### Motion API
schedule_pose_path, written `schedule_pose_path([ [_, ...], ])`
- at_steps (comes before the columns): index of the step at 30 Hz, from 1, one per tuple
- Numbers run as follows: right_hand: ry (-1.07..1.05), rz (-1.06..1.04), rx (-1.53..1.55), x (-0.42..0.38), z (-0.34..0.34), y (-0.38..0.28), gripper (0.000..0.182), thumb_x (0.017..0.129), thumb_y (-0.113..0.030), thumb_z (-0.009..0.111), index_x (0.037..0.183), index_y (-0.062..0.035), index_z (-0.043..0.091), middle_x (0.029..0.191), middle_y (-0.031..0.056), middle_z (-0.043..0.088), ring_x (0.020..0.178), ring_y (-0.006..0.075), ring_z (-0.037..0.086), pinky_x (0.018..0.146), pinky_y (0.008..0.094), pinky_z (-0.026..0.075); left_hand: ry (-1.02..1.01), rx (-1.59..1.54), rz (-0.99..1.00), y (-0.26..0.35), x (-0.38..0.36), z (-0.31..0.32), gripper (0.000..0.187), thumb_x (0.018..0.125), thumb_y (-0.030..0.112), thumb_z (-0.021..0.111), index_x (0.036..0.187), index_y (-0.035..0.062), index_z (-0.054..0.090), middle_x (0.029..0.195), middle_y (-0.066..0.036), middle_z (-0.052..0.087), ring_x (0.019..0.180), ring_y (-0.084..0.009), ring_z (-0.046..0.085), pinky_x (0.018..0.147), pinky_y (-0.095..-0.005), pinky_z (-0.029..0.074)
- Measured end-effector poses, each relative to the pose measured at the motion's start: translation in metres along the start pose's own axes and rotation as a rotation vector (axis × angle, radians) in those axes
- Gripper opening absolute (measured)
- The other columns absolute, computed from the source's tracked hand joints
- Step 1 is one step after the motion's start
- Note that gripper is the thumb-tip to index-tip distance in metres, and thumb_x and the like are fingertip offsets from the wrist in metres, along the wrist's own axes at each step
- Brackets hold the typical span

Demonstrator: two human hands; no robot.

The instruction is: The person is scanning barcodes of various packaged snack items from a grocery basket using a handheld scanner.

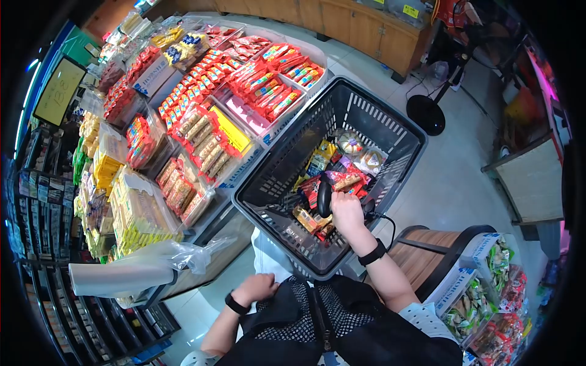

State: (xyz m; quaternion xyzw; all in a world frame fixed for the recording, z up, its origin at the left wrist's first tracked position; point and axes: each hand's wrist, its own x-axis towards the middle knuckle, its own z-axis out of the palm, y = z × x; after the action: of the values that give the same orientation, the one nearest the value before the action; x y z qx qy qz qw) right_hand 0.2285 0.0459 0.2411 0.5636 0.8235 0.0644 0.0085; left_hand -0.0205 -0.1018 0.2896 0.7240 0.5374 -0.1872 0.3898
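My right hand [348, 215] is wrapped round what looks like a black handheld barcode scanner [324, 196], with a black cable [391, 227] trailing behind it. The scanner is over a dark grey shopping basket [408, 131]. Inside the basket lie red snack packets [349, 181], a yellow packet [322, 157], a gold-wrapped packet [307, 218] and a round clear-wrapped item [350, 143]. Low in front of my body, my left hand [257, 287] is curled beside my black vest [293, 320]. Whatever its fingers may hold is hidden.
Left of the basket, a display counter holds red snack packets [198, 82], bagged rolls [204, 140] and a yellow label [230, 131]. A roll of clear plastic bags [122, 279] sticks out below. Right are a wood-slatted stand [421, 253], bins of wrapped goods [470, 305] and a round black base [425, 114].
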Motion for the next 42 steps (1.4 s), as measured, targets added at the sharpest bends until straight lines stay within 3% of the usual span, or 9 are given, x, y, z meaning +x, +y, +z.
schedule_pose_path([
  [3, 0.024, 0.005, -0.002, -0.003, 0.0, -0.008, 0.01, 0.07, -0.013, 0.054, 0.078, -0.0091, 0.051, 0.07, 0.0027, 0.054, 0.068, 0.0151, 0.055, 0.061, 0.0276, 0.041, -0.041, -0.118, 0.079, 0.026, -0.002, -0.088, 0.053, 0.083, 0.054, 0.045, 0.076, 0.0016, 0.052, 0.064, -0.017, 0.056, 0.061, -0.0317, 0.055, 0.054, -0.0393, 0.043],
  [6, -0.055, -0.002, -0.002, -0.004, 0.004, -0.007, 0.009, 0.071, -0.013, 0.055, 0.079, -0.0093, 0.052, 0.07, 0.0025, 0.056, 0.067, 0.0151, 0.057, 0.061, 0.0272, 0.043, 0.193, -0.47, 0.407, 0.048, 0.033, -0.145, 0.035, 0.086, 0.036, 0.054, 0.072, 0.0036, 0.047, 0.058, -0.002, 0.045, 0.056, -0.0106, 0.04, 0.051, -0.0271, 0.037],
  [8, -0.089, 0.006, 0.007, -0.005, 0.008, -0.007, 0.008, 0.072, -0.013, 0.055, 0.079, -0.0095, 0.053, 0.071, 0.0023, 0.056, 0.067, 0.0152, 0.058, 0.061, 0.0271, 0.043, 0.247, -0.544, 0.368, 0.055, 0.079, -0.161, 0.031, 0.087, 0.031, 0.053, 0.076, 0.002, 0.049, 0.065, -0.001, 0.051, 0.063, -0.0064, 0.046, 0.057, -0.0239, 0.04],
  [12, -0.081, 0.066, 0.094, -0.003, 0.014, -0.008, 0.016, 0.062, -0.009, 0.06, 0.076, -0.0071, 0.052, 0.07, 0.0069, 0.057, 0.067, 0.0191, 0.058, 0.062, 0.0295, 0.044, 0.171, 0.104, 0.176, 0.038, 0.188, -0.134, 0.04, 0.072, 0.039, 0.065, 0.084, 0.001, 0.058, 0.081, -0.018, 0.062, 0.08, -0.0318, 0.06, 0.069, -0.0388, 0.047],
  [15, -0.06, 0.08, 0.075, 0.001, 0.015, -0.006, 0.015, 0.063, -0.009, 0.06, 0.076, -0.0067, 0.052, 0.07, 0.0071, 0.057, 0.067, 0.0193, 0.058, 0.062, 0.0298, 0.044, -0.119, 0.375, 0.135, 0.005, 0.257, -0.086, 0.047, 0.059, 0.032, 0.075, 0.092, 0.0011, 0.062, 0.086, -0.017, 0.063, 0.084, -0.0305, 0.061, 0.073, -0.038, 0.048],
  [20, -0.079, 0.113, 0.092, 0.012, 0.016, -0.008, 0.014, 0.063, -0.008, 0.058, 0.075, -0.0065, 0.051, 0.069, 0.0073, 0.056, 0.067, 0.02, 0.058, 0.061, 0.03, 0.044, -0.161, 0.521, 0.001, 0.018, 0.243, -0.082, 0.043, 0.058, 0.024, 0.073, 0.097, 0.0086, 0.063, 0.097, -0.011, 0.063, 0.093, -0.0241, 0.06, 0.075, -0.0372, 0.049],
  [22, -0.071, 0.109, 0.104, 0.017, 0.016, -0.011, 0.013, 0.063, -0.008, 0.058, 0.074, -0.0065, 0.05, 0.069, 0.0073, 0.056, 0.066, 0.0201, 0.058, 0.061, 0.0301, 0.044, -0.419, 0.574, 0.069, 0.029, 0.233, -0.104, 0.047, 0.058, 0.024, 0.073, 0.1, 0.0071, 0.061, 0.096, -0.011, 0.063, 0.093, -0.0248, 0.06, 0.074, -0.0371, 0.049],
  [28, -0.085, 0.111, 0.085, 0.022, 0.007, -0.018, 0.012, 0.065, -0.008, 0.057, 0.074, -0.0068, 0.05, 0.067, 0.007, 0.054, 0.065, 0.0198, 0.057, 0.061, 0.0299, 0.043, 0.056, 0.478, 0.172, -0.03, 0.275, -0.049, 0.041, 0.071, 0.02, 0.062, 0.109, 0.0099, 0.051, 0.102, -0.012, 0.056, 0.097, -0.0281, 0.055, 0.078, -0.039, 0.045],
  [42, -0.069, 0.088, 0.098, 0.022, 0.006, -0.021, 0.022, 0.057, -0.009, 0.063, 0.074, -0.0067, 0.049, 0.067, 0.0068, 0.055, 0.064, 0.0199, 0.058, 0.061, 0.0295, 0.044, 0.0, 0.58, 0.155, -0.037, 0.287, -0.034, 0.034, 0.072, 0.036, 0.061, 0.097, 0.0128, 0.064, 0.1, -0.007, 0.061, 0.101, -0.0221, 0.053, 0.084, -0.038, 0.042],
])
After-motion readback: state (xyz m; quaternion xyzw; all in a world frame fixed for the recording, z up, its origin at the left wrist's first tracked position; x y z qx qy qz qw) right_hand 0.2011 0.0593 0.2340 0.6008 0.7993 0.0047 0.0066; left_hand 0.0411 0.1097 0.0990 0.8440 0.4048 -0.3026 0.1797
